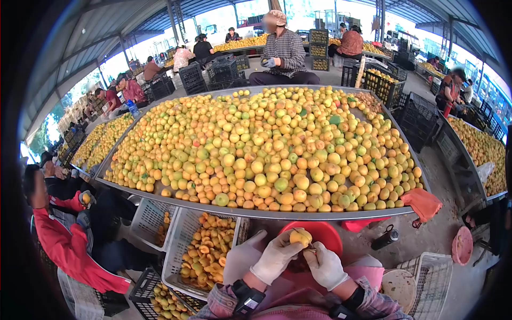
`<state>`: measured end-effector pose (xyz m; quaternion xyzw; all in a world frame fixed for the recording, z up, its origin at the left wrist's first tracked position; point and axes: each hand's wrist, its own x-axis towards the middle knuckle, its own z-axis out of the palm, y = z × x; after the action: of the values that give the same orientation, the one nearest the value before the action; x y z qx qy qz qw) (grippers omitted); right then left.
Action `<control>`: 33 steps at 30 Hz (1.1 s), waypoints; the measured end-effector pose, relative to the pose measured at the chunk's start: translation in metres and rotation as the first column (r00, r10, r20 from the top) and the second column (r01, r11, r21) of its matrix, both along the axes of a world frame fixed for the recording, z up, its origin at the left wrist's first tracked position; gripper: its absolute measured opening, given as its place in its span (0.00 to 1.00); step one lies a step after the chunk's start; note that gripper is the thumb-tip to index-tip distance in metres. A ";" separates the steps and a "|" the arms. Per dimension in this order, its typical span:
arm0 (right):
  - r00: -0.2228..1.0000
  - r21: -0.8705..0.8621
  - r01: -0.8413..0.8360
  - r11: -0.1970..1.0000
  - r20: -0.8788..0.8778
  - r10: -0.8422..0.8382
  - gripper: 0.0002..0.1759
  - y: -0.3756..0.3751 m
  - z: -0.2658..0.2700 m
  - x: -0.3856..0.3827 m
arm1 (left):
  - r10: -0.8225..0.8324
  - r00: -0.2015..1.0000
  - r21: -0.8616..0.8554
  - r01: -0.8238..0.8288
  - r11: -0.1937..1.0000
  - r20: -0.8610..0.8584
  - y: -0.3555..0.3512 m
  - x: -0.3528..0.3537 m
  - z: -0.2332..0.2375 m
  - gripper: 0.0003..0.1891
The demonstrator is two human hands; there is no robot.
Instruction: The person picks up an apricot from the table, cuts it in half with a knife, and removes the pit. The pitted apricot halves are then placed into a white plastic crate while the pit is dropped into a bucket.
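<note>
My left hand (276,258), in a white glove, grips a yellow apricot (301,237) between thumb and fingers. Close against the fruit's lower right side, my gloved right hand (327,268) has its fingers pinched together. A small dark thing shows at those fingertips, too little of it to name. Both hands are above my lap, over a red basin (332,234) that they partly hide. Just beyond them stands a metal-rimmed table (256,214) heaped with whole apricots (261,149).
Left of my hands, a white crate (172,261) holds split apricots (209,248). A dark bottle (385,238) and a white crate (433,282) stand at right. An orange cloth (422,204) hangs over the table corner. Co-workers sit opposite (290,53) and at left (69,245).
</note>
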<state>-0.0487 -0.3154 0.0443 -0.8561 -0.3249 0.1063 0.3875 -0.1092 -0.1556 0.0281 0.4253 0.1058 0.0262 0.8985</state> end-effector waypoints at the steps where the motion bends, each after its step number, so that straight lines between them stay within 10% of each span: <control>1: 0.999 0.071 0.020 0.997 -0.048 -0.017 0.14 0.001 -0.001 -0.001 | 0.004 1.000 0.007 -0.004 1.000 0.003 -0.003 0.002 -0.001 0.18; 8: 0.998 0.312 0.025 0.950 0.039 -0.039 0.11 0.003 -0.011 0.002 | 0.014 0.992 -0.029 -0.011 1.000 0.124 -0.012 0.009 0.005 0.27; 12: 0.997 0.164 -0.065 0.984 0.046 0.058 0.14 -0.006 0.001 0.011 | -0.021 0.998 0.680 -0.026 0.733 0.061 0.002 0.004 0.035 0.22; 16: 0.995 0.196 -0.058 0.979 0.095 0.040 0.15 -0.005 -0.005 0.011 | -0.010 0.998 0.609 -0.026 0.793 0.055 -0.007 0.008 0.033 0.23; 18: 0.998 0.217 -0.044 0.975 0.057 0.032 0.14 -0.004 -0.001 0.009 | 0.078 0.989 0.109 -0.092 0.990 0.123 -0.020 0.010 0.021 0.24; 21: 0.984 0.277 -0.010 0.961 0.172 -0.039 0.15 -0.003 -0.006 0.004 | 0.023 0.991 -0.036 -0.019 0.999 0.128 -0.027 0.011 0.025 0.26; 23: 0.986 0.240 -0.030 0.970 0.167 -0.010 0.15 -0.009 -0.004 0.008 | 0.033 0.996 0.090 -0.040 0.995 0.086 -0.021 0.012 0.031 0.26; 25: 0.988 0.200 -0.037 0.979 0.155 0.006 0.15 -0.012 -0.002 0.011 | -0.012 0.998 0.666 -0.027 0.745 0.054 -0.015 0.014 0.043 0.25; 27: 0.985 0.127 -0.042 0.991 0.174 0.019 0.15 -0.016 0.000 0.014 | -0.006 0.997 0.781 -0.061 0.621 0.083 -0.016 0.017 0.037 0.25; 31: 0.977 0.303 0.005 0.953 0.201 -0.069 0.15 -0.013 -0.005 0.016 | 0.003 0.991 0.371 -0.052 0.927 0.131 -0.035 0.025 0.032 0.27; 33: 0.981 0.379 0.029 0.925 0.168 -0.100 0.15 -0.014 -0.001 0.016 | -0.046 0.995 -0.189 0.061 0.980 0.085 -0.045 0.025 0.039 0.31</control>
<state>-0.0326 -0.3292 0.0436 -0.7828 -0.3450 -0.0501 0.5154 -0.0839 -0.2010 0.0675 0.3384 0.0601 0.0089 0.9390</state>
